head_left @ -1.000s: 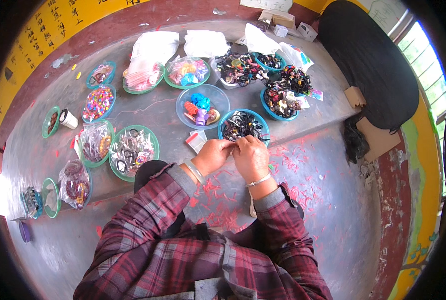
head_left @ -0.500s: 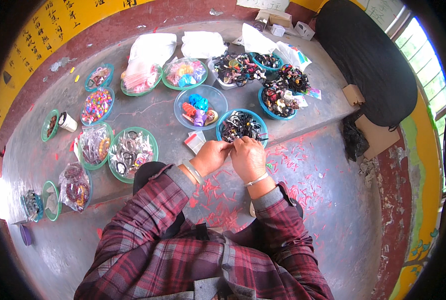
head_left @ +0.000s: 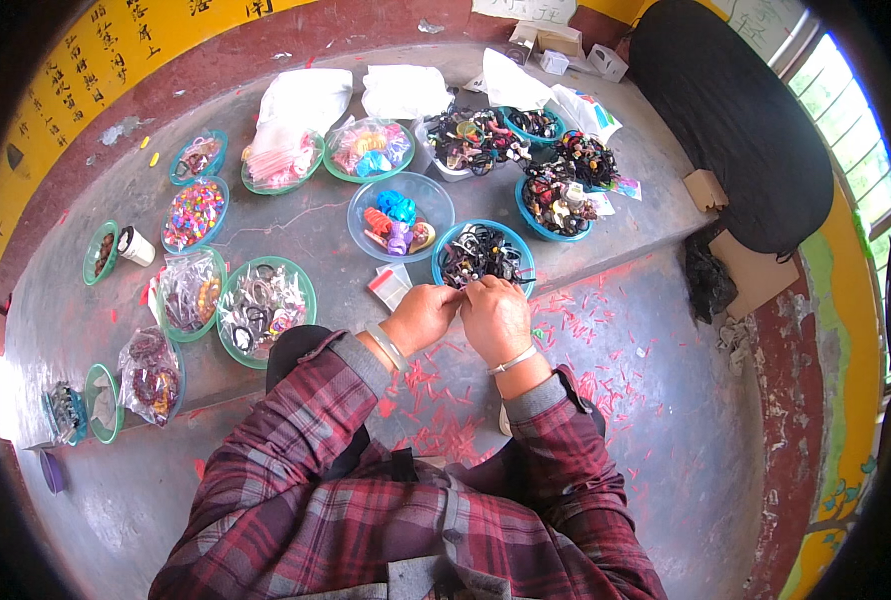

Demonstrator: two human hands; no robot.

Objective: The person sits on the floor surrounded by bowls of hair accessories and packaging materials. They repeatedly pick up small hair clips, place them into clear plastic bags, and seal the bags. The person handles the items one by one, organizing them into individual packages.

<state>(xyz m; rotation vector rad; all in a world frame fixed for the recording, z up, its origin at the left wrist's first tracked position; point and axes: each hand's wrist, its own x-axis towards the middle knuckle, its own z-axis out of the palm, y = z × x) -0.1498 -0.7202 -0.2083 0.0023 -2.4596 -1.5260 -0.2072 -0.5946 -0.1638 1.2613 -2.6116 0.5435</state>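
My left hand (head_left: 423, 318) and my right hand (head_left: 497, 319) meet at the fingertips, just in front of a blue bowl (head_left: 531, 268) heaped with black hair ties (head_left: 478, 252). Both hands are closed in a pinch. Whatever lies between the fingers is small and hidden by them, so I cannot name it. Beside my left hand lies a flat white-and-red packet (head_left: 392, 287). Behind it stands a wide clear bowl (head_left: 358, 227) with blue, orange and purple bundles.
Several bowls of hair ties, beads and bagged pieces spread over the raised ledge, such as a green bowl (head_left: 312, 308) at left. White bags (head_left: 406, 90) lie at the back. Red scraps (head_left: 446, 436) litter the lower floor. A black padded object (head_left: 731, 120) rests at right.
Almost nothing differs. Both hands keep their pinch in front of the blue bowl, and the bowls stand where they were.
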